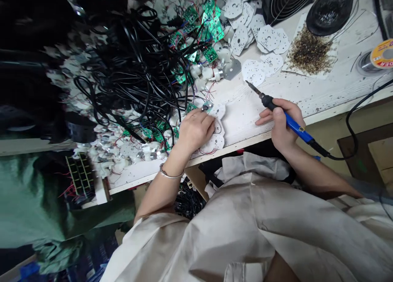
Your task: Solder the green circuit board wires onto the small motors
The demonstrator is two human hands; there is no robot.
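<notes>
My right hand (285,124) is wrapped round a soldering iron (293,124) with a blue handle. Its dark metal tip points up and left, close to a white plate with small holes (253,72). My left hand (196,130) is curled at the right edge of the pile. At its fingertips is a small green circuit board (207,106) with a dark part and thin red wires; my fingers partly hide the grip. More white plates (215,142) lie beside and beneath these fingers.
Black cables (144,69) heap up on the left among white parts and green boards (211,23). White plates (235,7) are stacked behind. A black fan (287,5), a dark dish (330,11), brown-specked residue (310,52) and a solder spool (376,58) stand right. The iron's cord (353,138) crosses the bench edge.
</notes>
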